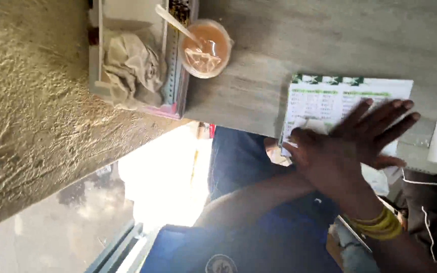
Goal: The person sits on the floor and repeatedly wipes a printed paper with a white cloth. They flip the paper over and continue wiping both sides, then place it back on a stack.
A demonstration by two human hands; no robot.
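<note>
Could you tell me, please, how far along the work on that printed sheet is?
Done: the printed sheet already lies flat on the grey table. In hand: the right hand presses on it, fingers spread, with a white wad of tissue by the thumb; the left hand is hidden beneath. Left: the sheet's far part is uncovered, and I cannot tell whether it has been wiped.

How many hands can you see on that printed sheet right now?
2. One hand lies flat, fingers spread, over the printed sheet. A second hand lies mostly beneath it at the sheet's edge, pressing a white cloth. Which is left or right is unclear.
</note>
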